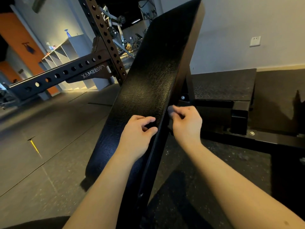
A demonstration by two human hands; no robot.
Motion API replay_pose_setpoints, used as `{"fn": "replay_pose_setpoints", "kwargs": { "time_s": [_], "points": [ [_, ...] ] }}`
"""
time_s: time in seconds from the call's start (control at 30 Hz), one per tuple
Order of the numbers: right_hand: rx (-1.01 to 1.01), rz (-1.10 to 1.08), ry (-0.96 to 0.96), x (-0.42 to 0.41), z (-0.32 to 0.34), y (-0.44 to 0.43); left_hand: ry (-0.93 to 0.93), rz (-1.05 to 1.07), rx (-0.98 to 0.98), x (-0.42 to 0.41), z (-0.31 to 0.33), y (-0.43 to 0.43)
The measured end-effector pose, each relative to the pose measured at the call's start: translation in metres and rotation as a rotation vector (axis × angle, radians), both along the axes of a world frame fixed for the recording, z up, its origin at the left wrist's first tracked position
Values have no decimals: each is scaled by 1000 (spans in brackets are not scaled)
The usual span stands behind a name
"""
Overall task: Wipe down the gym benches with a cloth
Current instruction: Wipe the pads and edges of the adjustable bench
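A black steel rack with round holes [66, 72] stands on dark speckled rubber floor [41, 123]. Behind the rack, grey cubby shelves [66, 52] catch warm light beside an orange wall [16, 35]. Far right of it, a cream wall [247, 19] carries a white socket plate [255, 41].

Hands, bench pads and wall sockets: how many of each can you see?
Hands: 2, left hand and right hand
Bench pad: 1
Wall socket: 1
Total: 4
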State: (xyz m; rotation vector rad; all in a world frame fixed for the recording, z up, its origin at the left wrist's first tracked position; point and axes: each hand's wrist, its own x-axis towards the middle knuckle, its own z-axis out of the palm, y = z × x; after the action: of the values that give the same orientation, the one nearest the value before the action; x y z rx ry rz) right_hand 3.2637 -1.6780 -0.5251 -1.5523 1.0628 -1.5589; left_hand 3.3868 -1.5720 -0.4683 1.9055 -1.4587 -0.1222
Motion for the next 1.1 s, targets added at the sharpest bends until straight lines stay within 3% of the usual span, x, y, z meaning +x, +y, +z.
{"fn": "replay_pose_setpoints", "kwargs": {
  "time_s": [0.23, 0.43, 0.6, 0.8, 1.1],
  "points": [
    [127, -57, -92, 1, 29, -53, 3, -11, -6, 1, -4, 2],
    [-9, 28, 22, -2, 8, -1, 4, 0, -9, 3, -5, -3],
    [-5, 118, 62, -11, -5, 27, 38, -18, 2, 4, 0, -5],
    [73, -36, -75, -6, 29, -20, 85, -41, 23, 5, 5, -3],
    [82, 154, 34, -5, -7, 38, 31, -31, 9, 8, 0, -6]
  ]
}}
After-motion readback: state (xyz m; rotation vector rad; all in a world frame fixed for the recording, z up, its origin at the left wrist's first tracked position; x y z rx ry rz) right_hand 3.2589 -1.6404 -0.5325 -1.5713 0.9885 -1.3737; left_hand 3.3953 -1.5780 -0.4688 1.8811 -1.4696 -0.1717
